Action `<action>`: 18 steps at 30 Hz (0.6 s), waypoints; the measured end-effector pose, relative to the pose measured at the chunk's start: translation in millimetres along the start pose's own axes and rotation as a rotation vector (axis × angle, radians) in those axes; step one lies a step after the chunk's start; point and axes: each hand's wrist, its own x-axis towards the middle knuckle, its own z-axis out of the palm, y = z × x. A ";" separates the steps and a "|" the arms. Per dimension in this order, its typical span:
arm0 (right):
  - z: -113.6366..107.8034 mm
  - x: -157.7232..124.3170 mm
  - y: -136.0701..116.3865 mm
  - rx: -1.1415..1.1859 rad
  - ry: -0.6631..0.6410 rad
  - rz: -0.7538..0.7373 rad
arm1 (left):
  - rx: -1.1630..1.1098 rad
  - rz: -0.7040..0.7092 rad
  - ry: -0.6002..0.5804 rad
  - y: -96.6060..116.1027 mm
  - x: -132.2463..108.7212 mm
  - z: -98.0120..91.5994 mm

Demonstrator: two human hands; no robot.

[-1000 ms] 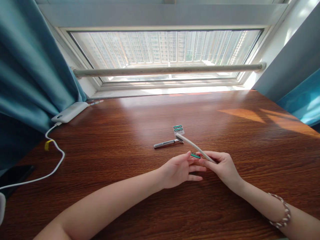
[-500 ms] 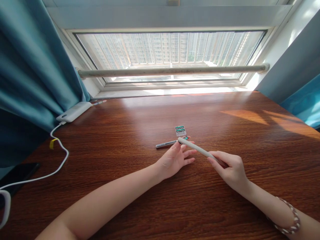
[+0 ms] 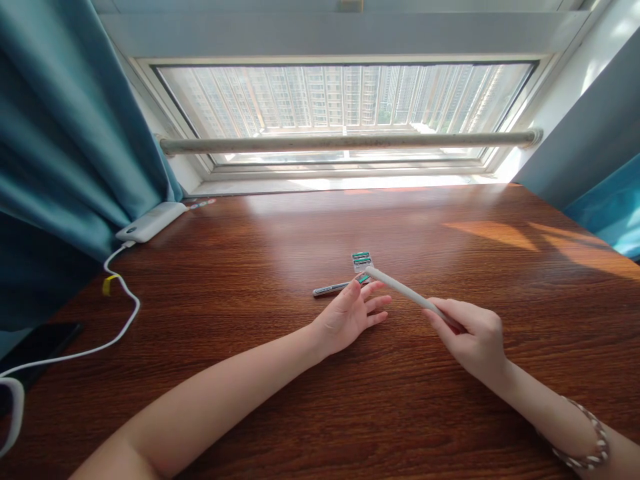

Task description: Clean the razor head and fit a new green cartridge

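My right hand (image 3: 470, 333) is wrapped round the near end of a long pale grey stick (image 3: 407, 291), which slants up to the left. Its far tip lies over the head of a razor (image 3: 330, 289) with a grey handle and green strip. My left hand (image 3: 350, 313) is palm up, thumb and index finger at the razor's head, the other fingers spread; the razor lies behind it. Just beyond the tip is a small clear case (image 3: 361, 258) with green-striped blade cartridges.
On the brown wooden table (image 3: 250, 400), a white power bank (image 3: 151, 223) with a white cable (image 3: 136, 310) sits at the left. A dark flat device (image 3: 45, 350) lies at the left edge. A blue curtain (image 3: 65, 120) hangs beside the window and its rail (image 3: 345, 143).
My right hand has moved slightly right, and the stick's tip has shifted up and right, off my left thumb. The green-striped piece at my left fingertips has shifted left.
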 end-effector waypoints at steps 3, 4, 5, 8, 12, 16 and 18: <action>-0.4 0.4 -0.1 -0.065 0.010 -0.034 | 0.001 -0.004 0.003 0.4 -0.1 0.5; -0.6 0.7 -0.1 -0.087 0.034 -0.017 | 0.005 -0.006 0.003 0.6 -0.1 0.5; -1.0 1.1 0.1 -0.097 0.054 0.003 | 0.009 -0.007 0.005 0.7 -0.1 0.6; -1.9 1.8 1.0 -0.077 0.029 -0.005 | 0.002 -0.002 0.013 0.6 0.0 0.5; -1.2 1.7 2.9 -0.103 0.018 -0.012 | -0.010 -0.005 0.014 0.6 0.3 -0.4; -2.2 2.7 3.2 -0.058 0.081 0.149 | 0.008 -0.007 0.027 0.7 0.3 -1.4; -3.7 3.6 2.4 0.029 0.067 0.232 | 0.027 -0.015 0.023 0.3 -0.1 -1.1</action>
